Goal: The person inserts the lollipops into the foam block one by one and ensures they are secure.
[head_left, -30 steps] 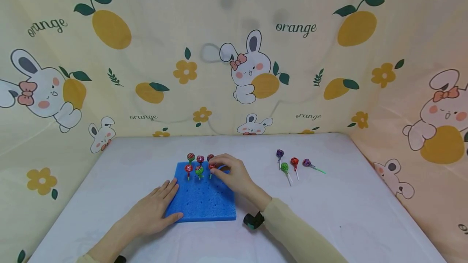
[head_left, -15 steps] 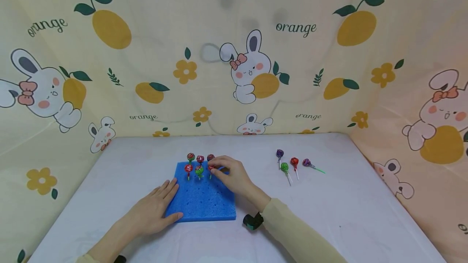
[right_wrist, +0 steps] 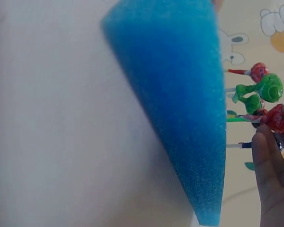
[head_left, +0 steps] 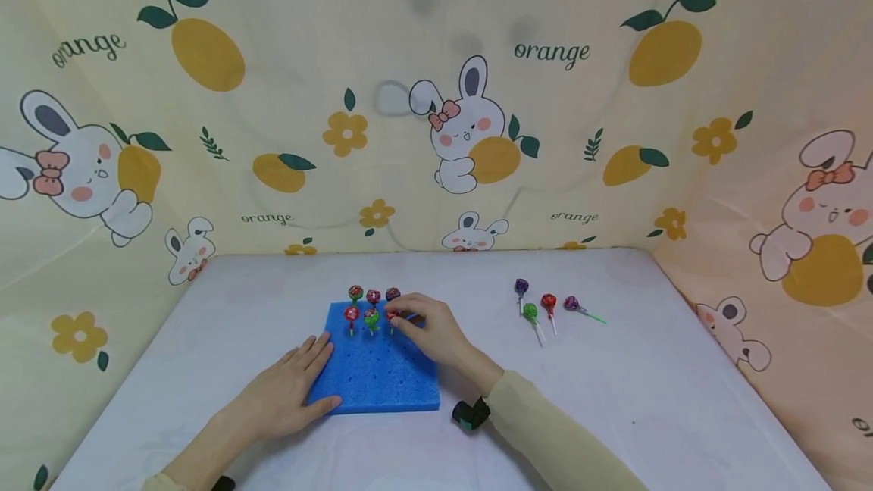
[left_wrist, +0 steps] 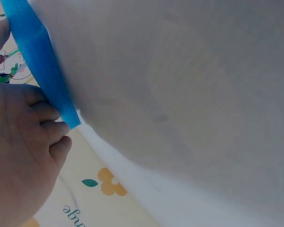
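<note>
A blue foam block [head_left: 382,385] lies on the white table, with lollipops standing upright by their sticks in two rows near its far edge. My right hand [head_left: 436,332] pinches the red head of a lollipop [right_wrist: 277,118] between thumb and fingers. Its green stick meets the foam at the right end of the nearer row. Beside it stand a green lollipop [head_left: 371,318] and another red one [head_left: 351,314]; a dark-wrapped lollipop [head_left: 392,294] is behind. With fingers extended, my left hand [head_left: 293,389] rests along the block's left edge, thumb at the near corner.
To the right, several loose lollipops lie on the table: a dark purple one [head_left: 521,286], a green one [head_left: 530,311], a red one [head_left: 549,301] and a purple one with a green stick [head_left: 571,304]. A patterned cloth [head_left: 307,82] rises behind the table and at its sides.
The right hand and the red lollipop it pinches have shifted very slightly left and toward me. The left hand and the foam block stay in place.
</note>
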`<control>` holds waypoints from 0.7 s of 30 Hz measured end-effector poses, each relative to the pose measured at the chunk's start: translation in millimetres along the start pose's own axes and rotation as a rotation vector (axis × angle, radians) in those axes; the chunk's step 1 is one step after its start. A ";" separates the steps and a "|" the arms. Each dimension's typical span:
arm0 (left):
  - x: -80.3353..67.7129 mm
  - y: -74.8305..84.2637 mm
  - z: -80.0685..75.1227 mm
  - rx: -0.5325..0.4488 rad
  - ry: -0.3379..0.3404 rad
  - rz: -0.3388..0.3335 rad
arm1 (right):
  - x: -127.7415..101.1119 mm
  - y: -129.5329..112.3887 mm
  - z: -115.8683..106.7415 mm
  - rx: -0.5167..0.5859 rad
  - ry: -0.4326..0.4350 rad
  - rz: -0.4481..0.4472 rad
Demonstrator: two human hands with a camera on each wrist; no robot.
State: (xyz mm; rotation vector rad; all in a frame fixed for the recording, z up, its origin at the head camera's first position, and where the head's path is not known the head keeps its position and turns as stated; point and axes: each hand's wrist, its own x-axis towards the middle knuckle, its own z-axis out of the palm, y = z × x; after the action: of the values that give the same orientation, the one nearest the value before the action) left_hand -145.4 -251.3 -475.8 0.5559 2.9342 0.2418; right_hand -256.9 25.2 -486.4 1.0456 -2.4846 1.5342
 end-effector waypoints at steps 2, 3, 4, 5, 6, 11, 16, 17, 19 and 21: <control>-0.4 0.2 -0.5 -0.005 -0.002 0.003 | -0.5 -0.7 -0.2 -0.006 -0.008 0.000; -0.5 0.1 -0.5 -0.008 -0.002 0.005 | -0.8 -0.9 -0.4 -0.007 -0.010 -0.002; -0.5 0.2 -0.5 -0.007 -0.003 0.005 | -1.3 -1.2 -0.7 -0.005 -0.011 -0.004; -0.5 0.1 -0.6 -0.010 -0.003 0.006 | -1.6 -1.4 -1.1 -0.003 -0.011 -0.003; -0.5 0.1 -0.6 -0.009 -0.003 0.006 | -1.9 -1.6 -1.4 -0.003 -0.010 -0.005; 0.0 0.1 0.0 -0.002 0.008 0.009 | -3.0 -1.4 -3.3 0.007 0.003 -0.020; 0.6 0.6 -0.1 0.006 0.011 0.009 | -3.6 -2.3 -5.1 0.004 0.014 -0.025; 0.4 0.5 -0.3 0.005 0.012 0.011 | -3.9 -2.6 -5.6 0.003 0.016 -0.024; -0.1 0.6 -0.6 0.002 0.014 0.015 | -4.8 -3.0 -6.7 0.006 0.024 -0.027; -0.9 0.8 -1.2 -0.001 0.018 0.021 | -5.8 -3.7 -8.5 0.010 0.029 -0.027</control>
State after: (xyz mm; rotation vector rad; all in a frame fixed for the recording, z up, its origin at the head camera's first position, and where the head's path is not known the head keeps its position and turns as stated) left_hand -144.4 -251.1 -474.4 0.5877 2.9464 0.2514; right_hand -252.9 34.0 -481.3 1.0467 -2.4365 1.5441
